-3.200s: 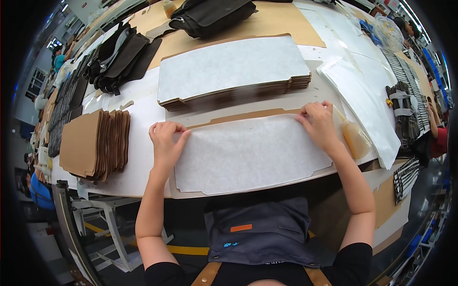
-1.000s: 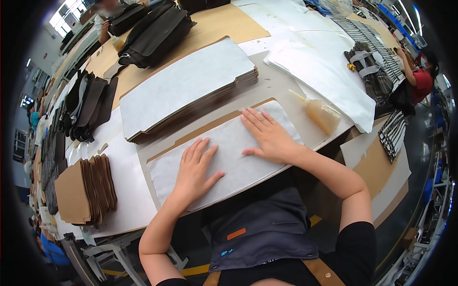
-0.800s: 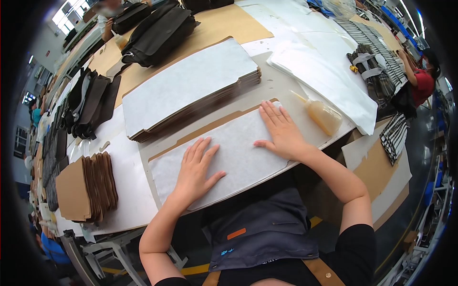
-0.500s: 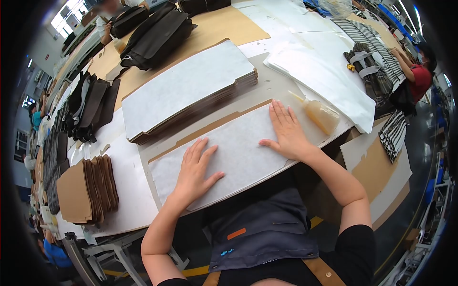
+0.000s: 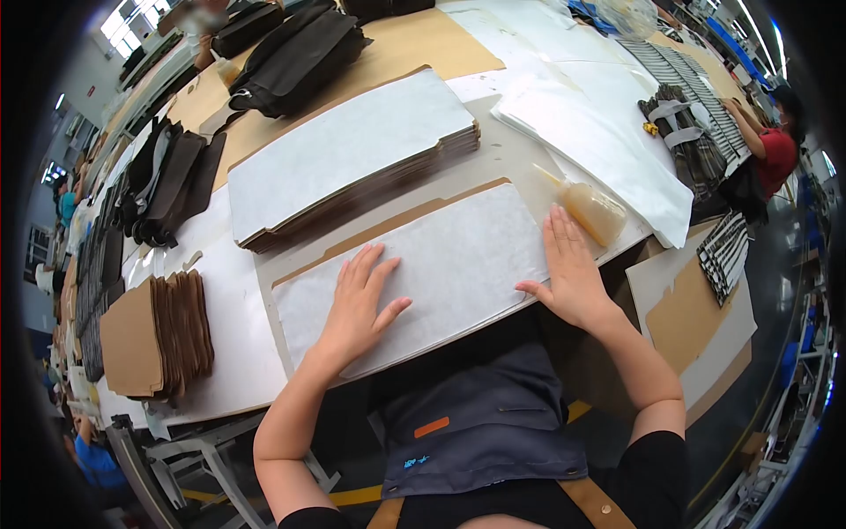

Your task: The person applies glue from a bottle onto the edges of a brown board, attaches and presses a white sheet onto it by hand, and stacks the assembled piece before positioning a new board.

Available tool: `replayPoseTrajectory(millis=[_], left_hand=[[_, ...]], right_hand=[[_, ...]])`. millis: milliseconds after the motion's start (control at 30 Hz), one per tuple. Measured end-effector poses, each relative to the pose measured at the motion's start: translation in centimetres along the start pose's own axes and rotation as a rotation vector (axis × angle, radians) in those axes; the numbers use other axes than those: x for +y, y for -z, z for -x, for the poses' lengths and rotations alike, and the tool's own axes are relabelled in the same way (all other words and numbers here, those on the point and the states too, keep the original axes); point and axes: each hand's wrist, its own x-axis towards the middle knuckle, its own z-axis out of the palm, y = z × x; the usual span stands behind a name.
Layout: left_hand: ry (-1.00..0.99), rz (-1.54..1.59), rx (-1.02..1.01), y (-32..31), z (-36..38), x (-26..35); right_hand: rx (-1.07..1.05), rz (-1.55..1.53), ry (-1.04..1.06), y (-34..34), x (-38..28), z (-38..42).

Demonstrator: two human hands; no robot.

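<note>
A white sheet lies over a brown board whose notched brown edge shows along the far side. My left hand rests flat on the left half of the sheet, fingers spread. At the right end of the sheet lies my right hand, palm down with the thumb apart, its thumb near the sheet's right edge. Just beyond my right hand is a glue bottle with amber contents, lying on its side. A stack of white-topped boards sits behind the sheet.
Brown pieces are stacked at the left. Dark strips and a black bag lie farther back. White sheets and a striped bundle are at the right. A person in red works beyond.
My right hand has slid right and toward me, from the sheet's upper right part to its right end. My left hand stays on the sheet, almost unmoved.
</note>
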Motion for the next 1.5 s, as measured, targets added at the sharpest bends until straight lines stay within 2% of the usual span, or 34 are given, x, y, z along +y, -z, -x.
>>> replayPoseTrajectory(millis=[100,200,300,367,467,667,833,1133,1267,1500], left_hand=[[0.071,0.002,0.045,-0.4,-0.5,0.8],[0.108,-0.213,0.123,-1.7,-1.6,1.8],[-0.047,-0.228,0.180,-3.3,-2.9,1.0],[-0.053,-0.282,0.153,-3.5,-2.8,0.8],[-0.032,-0.306,0.143,-2.8,-2.2,0.7],[0.085,-0.264,0.083,-1.8,-0.3,-0.4],[0.111,-0.227,0.066,-2.2,-0.1,-1.1],[0.390,-0.310,-0.022,1.3,6.0,-4.8],[0.464,-0.318,-0.022,2.4,8.2,-6.8],[0.582,-0.430,0.094,2.9,10.0,-8.3]], right_hand=[[-0.016,-0.090,0.129,-0.3,-1.8,-2.2],[-0.063,-0.186,0.322,-1.2,-4.2,-5.8],[-0.051,-0.242,0.484,-2.5,-6.3,-9.0],[-0.067,-0.269,0.561,-2.9,-7.1,-10.4],[-0.009,-0.142,0.517,-3.1,-6.8,-10.5],[0.035,-0.097,0.393,-3.3,-6.7,-9.9],[0.025,-0.103,0.458,-2.7,-8.4,-10.2],[-0.030,-0.075,0.454,-2.6,-8.6,-10.0],[-0.083,-0.055,0.446,-2.0,-8.7,-10.0],[-0.010,0.023,0.337,-2.4,-8.2,-10.0]])
